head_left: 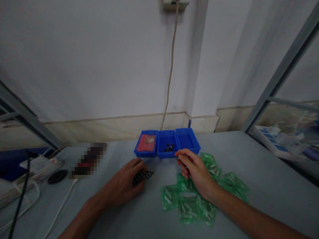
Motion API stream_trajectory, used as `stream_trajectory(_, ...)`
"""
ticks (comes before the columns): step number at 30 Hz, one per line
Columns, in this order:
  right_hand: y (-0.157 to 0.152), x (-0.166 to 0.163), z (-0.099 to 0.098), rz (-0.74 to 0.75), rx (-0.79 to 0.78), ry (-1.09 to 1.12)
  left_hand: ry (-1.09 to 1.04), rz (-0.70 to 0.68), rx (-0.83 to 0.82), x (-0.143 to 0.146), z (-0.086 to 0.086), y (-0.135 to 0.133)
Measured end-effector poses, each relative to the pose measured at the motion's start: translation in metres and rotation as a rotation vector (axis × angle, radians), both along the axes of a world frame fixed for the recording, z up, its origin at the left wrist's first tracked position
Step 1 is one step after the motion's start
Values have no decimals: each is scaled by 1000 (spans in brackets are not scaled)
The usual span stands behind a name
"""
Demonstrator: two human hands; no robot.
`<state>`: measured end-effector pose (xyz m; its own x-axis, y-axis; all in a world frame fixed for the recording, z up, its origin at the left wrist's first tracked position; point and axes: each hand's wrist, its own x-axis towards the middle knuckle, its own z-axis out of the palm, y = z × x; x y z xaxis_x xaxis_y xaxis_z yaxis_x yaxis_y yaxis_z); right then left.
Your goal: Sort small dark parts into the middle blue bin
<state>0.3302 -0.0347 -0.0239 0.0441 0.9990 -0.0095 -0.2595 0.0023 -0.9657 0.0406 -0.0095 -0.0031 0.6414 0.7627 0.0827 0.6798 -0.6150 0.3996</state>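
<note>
My left hand [130,181] is closed around a black strip-like piece [139,177] with a pattern of light spots and a narrow metallic-looking end; its kind is unclear. To the right, my right hand [193,167] pinches something small and dark [178,158] between thumb and fingers, too small to name. It hovers just in front of the blue bins. Small dark metal parts [168,148] lie in the middle blue bin [166,135]. Below and around my right hand are several green plastic bags [188,209] with small pale pieces inside.
A left blue bin [145,154] holds a red packet [144,143], and a right blue bin [186,136] stands beside the middle one. A pixelated object [88,161], a black round disc [57,176] and cables lie left. Behind is a wall [112,66] with a hanging cord [170,78].
</note>
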Motion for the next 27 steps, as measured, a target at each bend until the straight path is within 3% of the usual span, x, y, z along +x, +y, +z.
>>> stream_trajectory(27,0,-1,1,-1,-1,6,-39,-30,-19,-1,0,2)
